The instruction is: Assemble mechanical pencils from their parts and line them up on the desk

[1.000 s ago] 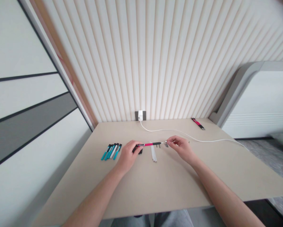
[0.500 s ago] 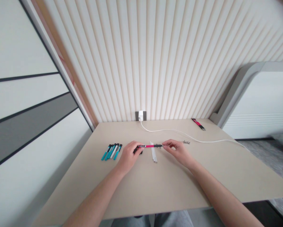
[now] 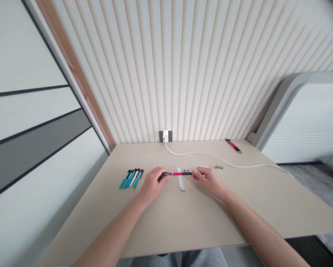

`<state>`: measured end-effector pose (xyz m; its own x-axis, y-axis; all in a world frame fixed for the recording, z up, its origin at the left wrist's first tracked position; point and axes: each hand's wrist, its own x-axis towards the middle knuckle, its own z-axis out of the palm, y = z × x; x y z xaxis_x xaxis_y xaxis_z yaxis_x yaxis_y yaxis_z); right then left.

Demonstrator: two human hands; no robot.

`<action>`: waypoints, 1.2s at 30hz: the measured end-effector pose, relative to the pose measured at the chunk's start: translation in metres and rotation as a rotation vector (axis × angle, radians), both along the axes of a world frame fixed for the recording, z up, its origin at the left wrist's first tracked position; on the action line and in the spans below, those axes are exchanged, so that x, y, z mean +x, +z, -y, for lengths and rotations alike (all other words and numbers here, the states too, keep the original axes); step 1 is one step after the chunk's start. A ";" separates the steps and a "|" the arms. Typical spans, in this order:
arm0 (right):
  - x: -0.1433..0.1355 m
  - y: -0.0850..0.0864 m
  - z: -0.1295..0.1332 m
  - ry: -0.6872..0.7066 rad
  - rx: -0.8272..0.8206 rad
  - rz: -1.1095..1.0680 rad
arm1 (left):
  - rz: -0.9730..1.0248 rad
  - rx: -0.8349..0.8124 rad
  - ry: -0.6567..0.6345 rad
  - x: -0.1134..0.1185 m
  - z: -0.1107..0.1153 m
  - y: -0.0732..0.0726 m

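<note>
Holding pen (image 3: pixel 178 174) between fingers (image 3: pixel 195 172): left hand (image 3: pixel 152 183) grips rear, right hand (image 3: pixel 209 178) pinches tip end (2-point hold, likely for alignment).

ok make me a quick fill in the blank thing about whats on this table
1. On the held pen, the section beside the right hand is coloured ____.
2. The turquoise pieces lie to the ____ of the left hand.
3. The cable is coloured ____.
4. Compared with the turquoise pieces, the slim ____ lie nearer the right hand.

Missing words: black; left; white; white rods.
</note>
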<state>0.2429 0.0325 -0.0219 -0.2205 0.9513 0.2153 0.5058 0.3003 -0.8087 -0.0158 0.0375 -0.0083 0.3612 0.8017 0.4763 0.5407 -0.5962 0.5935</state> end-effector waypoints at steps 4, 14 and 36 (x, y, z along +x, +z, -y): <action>0.000 0.004 0.002 0.049 0.028 -0.015 | 0.012 -0.016 0.025 0.000 0.000 0.001; 0.002 0.006 0.001 0.003 0.045 0.007 | 0.014 -0.010 -0.001 0.000 0.000 -0.001; 0.001 0.009 0.004 0.003 0.014 -0.024 | 0.009 -0.012 0.002 0.000 0.001 0.001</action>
<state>0.2440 0.0283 -0.0133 -0.2181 0.9475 0.2340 0.4852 0.3133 -0.8163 -0.0160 0.0363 -0.0071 0.3553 0.8083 0.4694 0.5368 -0.5876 0.6054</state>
